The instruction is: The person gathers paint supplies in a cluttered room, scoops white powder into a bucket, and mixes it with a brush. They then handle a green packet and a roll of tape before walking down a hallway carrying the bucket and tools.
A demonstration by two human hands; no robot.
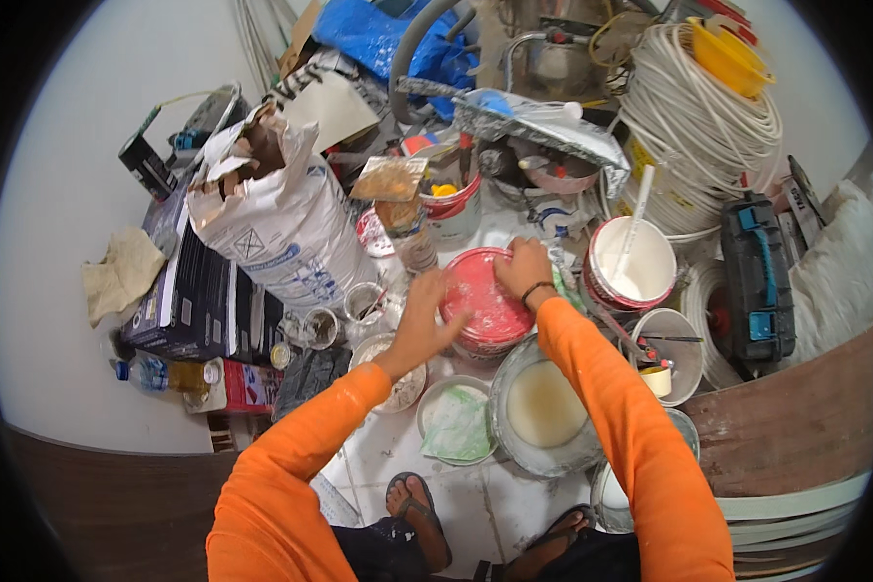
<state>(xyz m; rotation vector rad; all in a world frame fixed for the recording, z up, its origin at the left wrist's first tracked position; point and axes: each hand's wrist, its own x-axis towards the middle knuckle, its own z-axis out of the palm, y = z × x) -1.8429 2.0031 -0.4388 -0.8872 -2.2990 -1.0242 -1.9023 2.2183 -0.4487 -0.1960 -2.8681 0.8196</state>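
A round red lid [483, 303], smeared with white, sits on a bucket in the middle of the clutter. My right hand [526, 271] is at its far right edge, fingers bent over the rim; a dark bracelet circles that wrist. At the lid's left side my left hand [420, 322] has its fingers apart and holds nothing; whether a fingertip touches the rim I cannot tell. Right below the lid stands a grey tub [507, 438] of cloudy beige liquid. A white bucket lid with a green plastic sheet [459, 427] lies beside that tub.
A torn white paper sack [291, 228] stands at left, near small dirty cups [364, 303]. To the right are a white paint bucket [606, 276] with a stick, a white pail [687, 373], coiled white cable [708, 126] and a dark tool case [759, 281]. My sandalled feet are below.
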